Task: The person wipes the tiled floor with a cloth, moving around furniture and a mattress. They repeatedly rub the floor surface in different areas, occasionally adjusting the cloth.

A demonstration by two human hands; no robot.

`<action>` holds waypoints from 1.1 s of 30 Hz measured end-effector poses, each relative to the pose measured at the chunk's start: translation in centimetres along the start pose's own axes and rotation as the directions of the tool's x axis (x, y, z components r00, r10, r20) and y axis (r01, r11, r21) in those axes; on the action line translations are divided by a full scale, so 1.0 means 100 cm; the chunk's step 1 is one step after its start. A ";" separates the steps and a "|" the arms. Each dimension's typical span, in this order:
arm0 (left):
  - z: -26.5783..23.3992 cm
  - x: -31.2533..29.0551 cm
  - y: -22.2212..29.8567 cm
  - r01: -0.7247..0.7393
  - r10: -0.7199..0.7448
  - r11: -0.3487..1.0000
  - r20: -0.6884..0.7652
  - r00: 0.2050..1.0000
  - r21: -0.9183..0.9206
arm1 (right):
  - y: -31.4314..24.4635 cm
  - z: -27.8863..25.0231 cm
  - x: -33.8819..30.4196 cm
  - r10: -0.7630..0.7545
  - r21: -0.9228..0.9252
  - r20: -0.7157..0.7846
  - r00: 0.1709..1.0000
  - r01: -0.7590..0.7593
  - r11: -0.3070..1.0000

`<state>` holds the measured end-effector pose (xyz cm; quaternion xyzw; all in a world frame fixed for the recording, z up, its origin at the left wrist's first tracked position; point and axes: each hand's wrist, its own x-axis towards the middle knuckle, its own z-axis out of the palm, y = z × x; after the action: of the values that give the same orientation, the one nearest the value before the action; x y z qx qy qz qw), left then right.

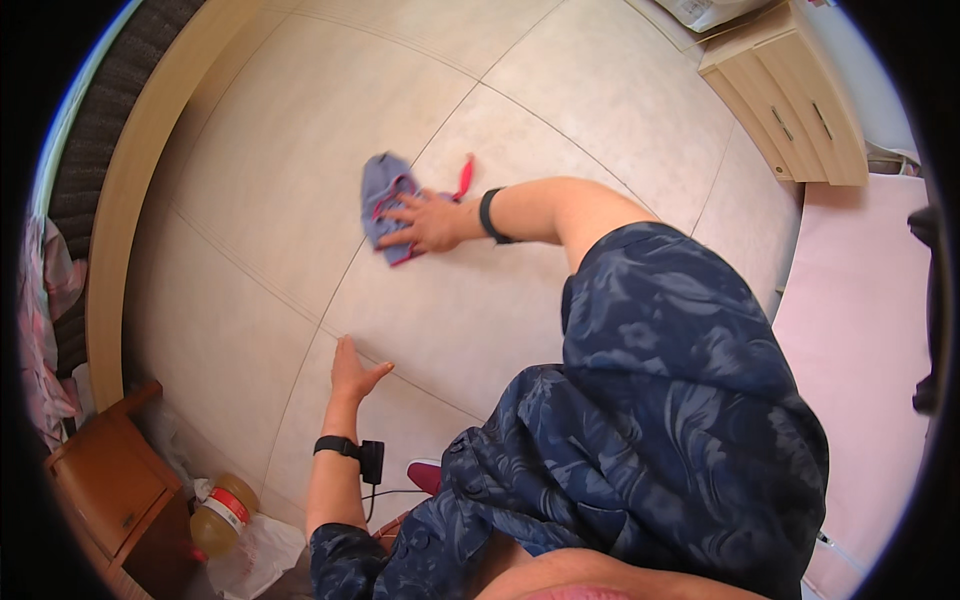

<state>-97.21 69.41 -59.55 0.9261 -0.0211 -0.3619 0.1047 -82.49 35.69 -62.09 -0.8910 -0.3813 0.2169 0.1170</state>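
A grey-blue cloth (377, 188) with red edging lies bunched on the tiled floor (300, 110), and a red strap (465, 176) sticks out to its right. It may be a cleaning rag or a small garment; I cannot tell which. My right hand (425, 222) rests on the cloth with its fingers spread over it, pressing it rather than closing round it. Lower and to the left, my left hand (355, 372) hangs above the floor, thumb held apart from the fingers, holding nothing. Both wrists wear black bands; the left one carries a small black box (372, 462) with a cable.
A light wooden bed frame (108, 290) curves along the left. At lower left stand a brown wooden cabinet (115, 495), a jug of yellow liquid (222, 515) and a white plastic bag (262, 560). A drawer unit (790, 100) and a pink surface (860, 290) are on the right.
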 end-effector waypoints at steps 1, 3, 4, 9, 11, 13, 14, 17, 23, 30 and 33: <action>0.004 0.008 0.023 0.090 -0.092 0.995 -0.027 0.995 -0.044 | -0.016 0.002 0.014 -0.086 -0.012 0.016 0.996 0.087 0.996; 0.011 0.014 0.053 0.262 -0.266 0.963 -0.065 0.962 -0.062 | -0.034 0.001 0.039 -0.157 -0.052 0.049 0.986 0.160 0.986; 0.011 0.013 0.064 0.339 -0.340 0.940 -0.084 0.937 -0.030 | -0.028 -0.006 0.049 -0.173 -0.093 0.037 0.984 0.176 0.980; -0.002 0.010 0.067 0.453 -0.448 0.888 -0.072 0.891 0.083 | 0.076 -0.053 0.082 0.309 -0.086 -0.190 0.932 -0.329 0.940; -0.006 0.010 0.066 0.485 -0.478 0.869 -0.091 0.874 0.099 | 0.140 -0.072 0.066 0.505 0.039 -0.315 0.804 -0.521 0.853; -0.007 0.011 0.068 0.480 -0.474 0.872 -0.084 0.877 0.091 | 0.207 -0.084 0.014 0.713 0.099 -0.307 0.630 -0.724 0.682; -0.006 0.012 0.069 0.484 -0.481 0.873 -0.062 0.875 0.059 | 0.232 -0.085 -0.018 0.812 0.112 -0.305 0.499 -0.828 0.550; -0.002 0.010 0.074 0.507 -0.502 0.862 -0.121 0.857 0.020 | 0.292 -0.076 -0.106 0.956 0.229 -0.235 0.176 -0.946 0.230; 0.010 0.014 0.090 0.484 -0.492 0.871 -0.137 0.860 -0.089 | 0.385 -0.073 -0.064 0.941 0.475 -0.056 -0.333 -0.838 -0.269; 0.014 0.016 0.102 0.491 -0.509 0.857 -0.115 0.853 -0.156 | 0.180 -0.090 0.184 0.447 0.111 -0.350 0.823 -0.438 0.892; 0.011 0.016 0.102 0.505 -0.516 0.854 -0.086 0.852 -0.121 | 0.029 -0.050 0.191 -0.061 -0.227 -0.210 0.976 0.012 0.974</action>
<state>-96.40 59.01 -59.33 0.9117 0.2488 -0.3233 0.0490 -66.54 47.47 -64.52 -0.9096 -0.4047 0.0724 0.0600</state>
